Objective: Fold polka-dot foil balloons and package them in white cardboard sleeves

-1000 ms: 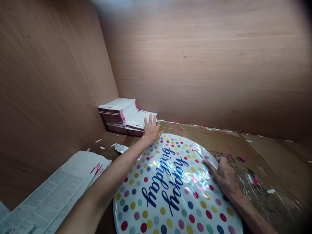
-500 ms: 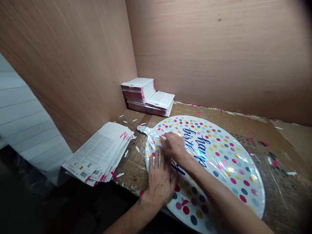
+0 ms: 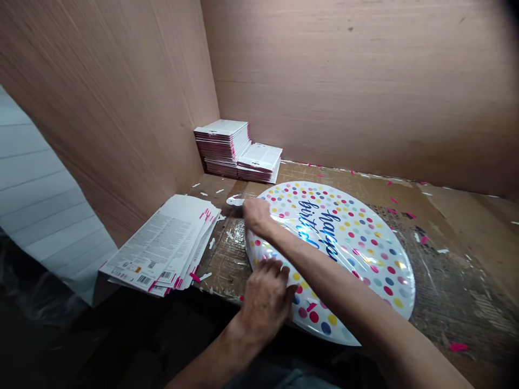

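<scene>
A large round white foil balloon (image 3: 375,254) with coloured dots and blue lettering lies flat on the cardboard-covered surface. My right hand (image 3: 257,216) is closed at its upper left edge, gripping the balloon beside the neck tab (image 3: 234,201), which sticks out to the left. Closer to me, my left hand (image 3: 267,292) rests on the balloon's lower left part, its fingers bent and drawn together on the foil. What lies beneath those fingers is hidden. My right forearm crosses over the balloon.
Printed white cards (image 3: 162,246) lie fanned at the left edge of the cardboard surface (image 3: 458,243). Stacked folded cards (image 3: 221,146) stand in the back corner against the wooden panels (image 3: 344,81). White and pink paper scraps are scattered about.
My right hand has moved left to the balloon's edge near the neck. The fingers of my left hand have curled. The balloon has shifted and its near right edge has lifted or drawn in.
</scene>
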A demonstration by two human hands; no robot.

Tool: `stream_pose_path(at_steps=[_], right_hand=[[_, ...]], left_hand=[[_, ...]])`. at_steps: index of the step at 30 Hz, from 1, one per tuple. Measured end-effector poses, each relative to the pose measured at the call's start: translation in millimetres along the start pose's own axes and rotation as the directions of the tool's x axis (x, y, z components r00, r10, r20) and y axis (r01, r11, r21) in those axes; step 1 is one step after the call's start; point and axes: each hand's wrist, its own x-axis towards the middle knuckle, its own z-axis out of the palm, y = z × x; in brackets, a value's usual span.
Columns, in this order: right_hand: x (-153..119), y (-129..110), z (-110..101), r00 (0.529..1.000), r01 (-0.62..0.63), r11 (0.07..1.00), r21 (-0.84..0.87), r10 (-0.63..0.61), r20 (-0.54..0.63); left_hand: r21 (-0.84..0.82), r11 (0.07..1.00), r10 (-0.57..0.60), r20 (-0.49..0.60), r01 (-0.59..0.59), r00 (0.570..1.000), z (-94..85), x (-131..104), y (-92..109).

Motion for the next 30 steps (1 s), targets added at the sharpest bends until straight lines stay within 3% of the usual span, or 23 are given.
stream_pose_path(at_steps=[2, 5, 7, 11, 13, 15, 18, 20, 24, 27, 30], right_hand=[[-6, 27, 0, 0.998, -0.044, 0.987, 0.155, 0.051, -0.046], [-14, 58, 10, 0.998, -0.055, 0.906, 0.419, 0.067, -0.014], [-17, 67, 18, 0.998, -0.055, 0.821, 0.568, 0.054, 0.018], [-19, 73, 29, 0.997, -0.073, 0.637, 0.768, 0.049, 0.054], [-19, 77, 31, 0.997, -0.078, 0.553, 0.829, 0.047, 0.062], [-20, 81, 33, 0.997, -0.076, 0.485, 0.871, 0.043, 0.063], [-21, 83, 36, 0.998, -0.062, 0.42, 0.905, 0.054, 0.043], [-22, 80, 38, 0.997, -0.049, 0.394, 0.918, 0.076, 0.021], [-26, 82, 35, 0.986, -0.047, 0.333, 0.942, 0.167, -0.01], [-39, 107, 25, 0.965, -0.07, 0.25, 0.966, 0.262, 0.002], [-67, 153, 14, 0.936, -0.11, 0.154, 0.982, 0.348, 0.051]], left_hand=[[0.049, 0.999, -0.007, -0.087, 0.012, 0.996, -21.7, 5, -10], [0.131, 0.974, -0.148, -0.232, 0.182, 0.961, -42.0, 38, -35], [0.197, 0.945, -0.226, -0.185, 0.261, 0.957, -45.3, 68, -52], [0.319, 0.895, -0.338, 0.032, 0.311, 0.941, -38.1, 108, -71], [0.349, 0.888, -0.342, 0.059, 0.301, 0.938, -34.7, 114, -75], [0.34, 0.879, -0.358, 0.003, 0.335, 0.934, -33.3, 115, -77], [0.267, 0.828, -0.48, -0.117, 0.493, 0.869, -31.9, 119, -80], [0.252, 0.789, -0.55, -0.118, 0.56, 0.827, -28.5, 122, -82], [0.324, 0.741, -0.575, -0.146, 0.588, 0.805, -17.2, 124, -84], [0.333, 0.739, -0.562, -0.174, 0.585, 0.809, -13.1, 124, -85], [0.324, 0.754, -0.549, -0.168, 0.572, 0.819, -17.8, 123, -91]])
